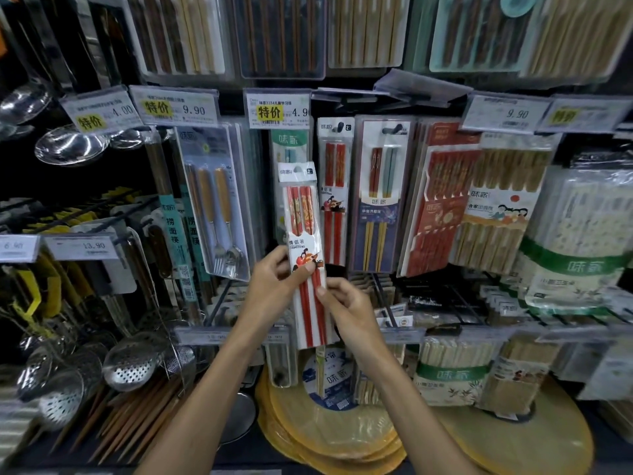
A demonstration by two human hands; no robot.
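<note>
Both forearms reach up from the bottom edge toward a store rack. Left hand (274, 286) pinches the red chopsticks pack (305, 255) at its middle, thumb on the front label. Right hand (346, 306) grips the pack's lower right edge. It stands upright before hanging packs, just left of a matching red pack (334, 200), below the 4.9 price tag (279, 109).

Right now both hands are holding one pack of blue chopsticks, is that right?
Not quite. The head view shows the pack of chopsticks holds red ones, not blue. The rest is right: the left hand and the right hand both hold that one pack.
</note>
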